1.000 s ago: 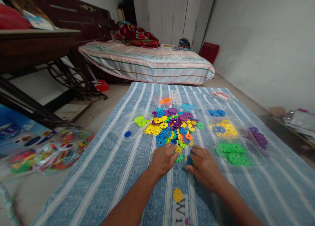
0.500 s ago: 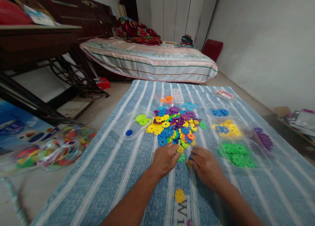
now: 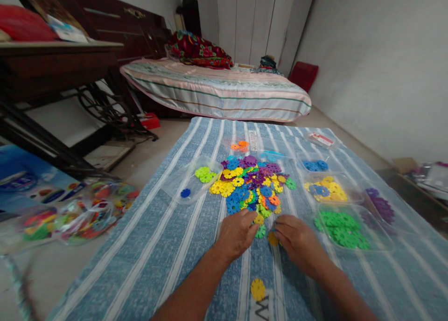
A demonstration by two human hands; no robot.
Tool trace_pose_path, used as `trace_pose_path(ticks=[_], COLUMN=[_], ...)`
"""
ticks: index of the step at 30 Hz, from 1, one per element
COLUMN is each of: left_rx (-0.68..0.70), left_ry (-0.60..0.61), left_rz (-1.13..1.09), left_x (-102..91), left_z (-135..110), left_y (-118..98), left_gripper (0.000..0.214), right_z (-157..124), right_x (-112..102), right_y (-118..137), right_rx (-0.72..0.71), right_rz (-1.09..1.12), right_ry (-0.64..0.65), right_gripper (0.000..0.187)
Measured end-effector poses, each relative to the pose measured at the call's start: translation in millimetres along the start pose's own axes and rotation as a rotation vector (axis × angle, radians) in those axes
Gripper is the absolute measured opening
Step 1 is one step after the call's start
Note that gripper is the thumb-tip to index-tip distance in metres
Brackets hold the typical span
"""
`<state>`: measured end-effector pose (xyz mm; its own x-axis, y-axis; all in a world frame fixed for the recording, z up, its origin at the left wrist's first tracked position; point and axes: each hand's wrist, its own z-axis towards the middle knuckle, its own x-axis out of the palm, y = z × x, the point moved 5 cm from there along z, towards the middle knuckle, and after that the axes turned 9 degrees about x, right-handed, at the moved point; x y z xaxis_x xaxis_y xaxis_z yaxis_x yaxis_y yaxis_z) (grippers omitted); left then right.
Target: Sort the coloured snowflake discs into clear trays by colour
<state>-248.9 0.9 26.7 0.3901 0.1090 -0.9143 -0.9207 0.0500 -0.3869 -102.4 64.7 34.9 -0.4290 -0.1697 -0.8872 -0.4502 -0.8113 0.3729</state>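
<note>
Blue striped cloth (image 3: 168,246) covers the floor, and a pile of bright plastic discs (image 3: 250,185) lies at its middle. At the pile's near edge rests the left hand (image 3: 238,234), palm down with fingers loosely bent; whether it grips anything cannot be told. Just beside it, the right hand (image 3: 297,241) has its fingertips touching an orange disc (image 3: 272,238), though a true pinch cannot be made out. A green disc (image 3: 260,231) lies between the hands, and a yellow disc (image 3: 258,289) sits nearer the person. Clear trays to the right hold green discs (image 3: 341,227), yellow discs (image 3: 329,189) and purple discs (image 3: 380,206).
</note>
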Motion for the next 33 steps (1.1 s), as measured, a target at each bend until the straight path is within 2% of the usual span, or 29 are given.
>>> trace_pose_path(ticks=[3, 6, 9, 12, 15, 18, 21, 23, 26, 29, 33], left_rx=[0.005, 0.007, -0.002, -0.013, -0.012, -0.003, 0.001, -0.002, -0.002, 0.009, 0.007], left_ry=[0.0, 0.001, 0.014, 0.03, 0.02, 0.01, 0.014, 0.019, 0.029, 0.035, 0.044], left_rz=[0.004, 0.001, -0.006, -0.005, -0.019, -0.02, -0.017, -0.018, -0.014, -0.007, -0.011], left_x=[0.9, 1.0, -0.3, -2.3, -3.6, -2.5, -0.2, 0.6, 0.4, -1.3, -2.1], left_z=[-0.9, -1.1, -0.7, -1.0, -2.1, -3.1, -3.1, -2.6, -1.7, -1.0, -0.2], left_y=[0.7, 0.7, 0.6, 0.6, 0.5, 0.2, 0.0, 0.0, -0.5, -1.6, -2.0], left_gripper=[0.022, 0.022, 0.019, 0.017, 0.018, 0.018, 0.017, 0.017, 0.018, 0.02, 0.022], right_z=[4.6, 20.0, 50.3, 92.8, 139.0, 179.5, 199.4, 196.8, 170.3, 124.7, 60.0], right_x=[-0.6, -2.5, -11.4, -26.3, -42.4, -60.1, -75.9, -78.8, -69.8, -55.3, -44.5], right_y=[1.8, 4.7, 6.6, 1.7, -9.5, -28.1, -41.6, -39.7, -24.0, -9.5, -8.4], right_rx=[0.008, 0.013, 0.003, 0.05, 0.113, 0.257, 0.421, 0.433, 0.33, 0.252, 0.277], right_rz=[0.014, -0.021, -0.111, -0.223, -0.32, -0.459, -0.533, -0.535, -0.485, -0.409, -0.381], right_ry=[-0.007, 0.071, 0.136, 0.147, 0.12, 0.022, -0.113, -0.141, -0.036, 0.15, 0.314], right_gripper=[0.022, 0.024, 0.025, 0.028, 0.03, 0.033, 0.033, 0.034, 0.036, 0.034, 0.027])
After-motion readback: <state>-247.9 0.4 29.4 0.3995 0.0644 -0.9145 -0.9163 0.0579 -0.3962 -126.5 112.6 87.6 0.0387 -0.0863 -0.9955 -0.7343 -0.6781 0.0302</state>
